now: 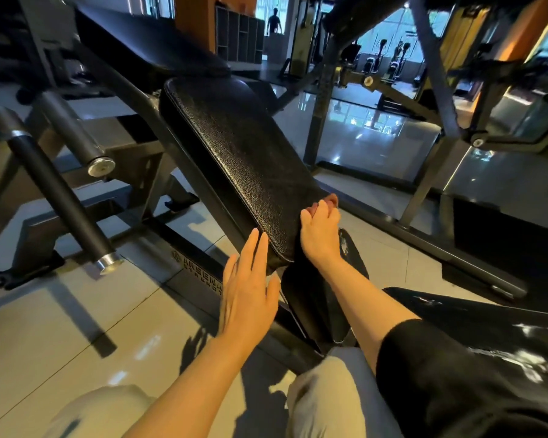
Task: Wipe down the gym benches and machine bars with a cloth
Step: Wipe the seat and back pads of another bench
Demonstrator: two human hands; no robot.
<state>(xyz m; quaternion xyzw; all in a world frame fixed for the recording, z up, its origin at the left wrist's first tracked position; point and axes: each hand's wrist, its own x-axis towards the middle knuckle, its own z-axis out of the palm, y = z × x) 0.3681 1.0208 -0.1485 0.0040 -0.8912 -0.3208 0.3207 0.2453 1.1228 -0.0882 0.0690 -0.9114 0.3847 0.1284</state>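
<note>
A black, grained bench pad point(234, 147) slopes up and away from me on a dark steel machine frame point(200, 270). My left hand point(247, 289) is open and flat, fingers together, with the fingertips touching the pad's lower left corner. My right hand point(320, 232) is curled over the pad's lower right edge. A small pinkish-red bit shows at its fingertips, and I cannot tell whether it is a cloth. No cloth is plainly visible. Two round machine bars point(57, 191) point(73, 134) with chrome ends stick out at the left.
A second black pad point(146, 42) lies above and behind the first. A lower black seat part point(317, 298) sits under my right wrist. More machine frames point(431, 58) cross the right. My grey-trousered knees point(323, 396) are below, and a person point(274, 22) stands far off.
</note>
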